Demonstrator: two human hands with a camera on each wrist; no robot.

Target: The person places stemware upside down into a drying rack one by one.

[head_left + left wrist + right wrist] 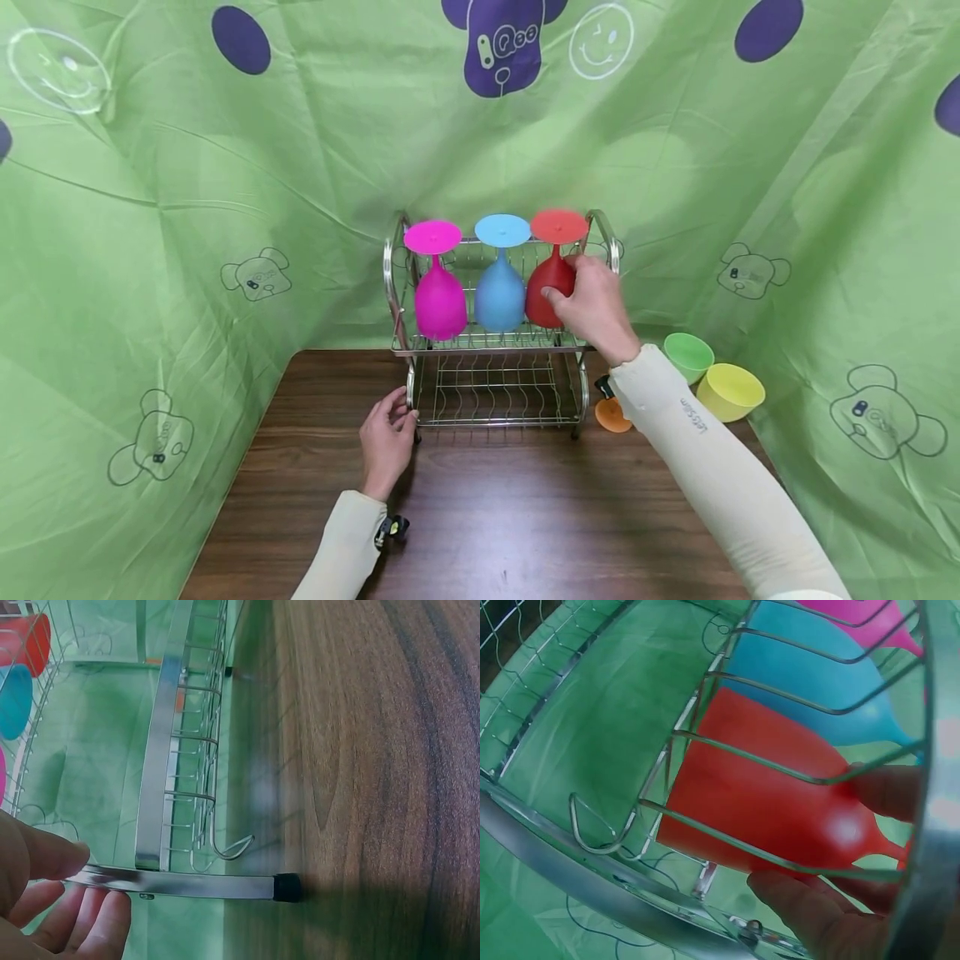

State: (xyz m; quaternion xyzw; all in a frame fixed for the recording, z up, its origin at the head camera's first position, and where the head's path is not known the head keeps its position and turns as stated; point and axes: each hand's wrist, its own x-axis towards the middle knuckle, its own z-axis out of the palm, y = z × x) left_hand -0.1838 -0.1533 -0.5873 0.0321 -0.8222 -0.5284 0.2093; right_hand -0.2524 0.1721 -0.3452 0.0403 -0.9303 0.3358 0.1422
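Observation:
A red goblet (550,287) stands upside down at the right end of the upper tier of a metal dish rack (502,342). My right hand (592,304) grips its bowl between thumb and fingers, as the right wrist view also shows. To its left a blue goblet (500,292) and a magenta goblet (440,304) stand inverted on the same tier. My left hand (387,437) is at the rack's lower left side; in the left wrist view its thumb and fingers pinch the metal leg (187,883).
Right of the rack, partly behind my right forearm, are a green cup (688,354), a yellow cup (731,390) and an orange round base (612,415). The rack's lower tier (495,396) holds no goblets. Green cloth (337,150) surrounds the wooden table (480,517).

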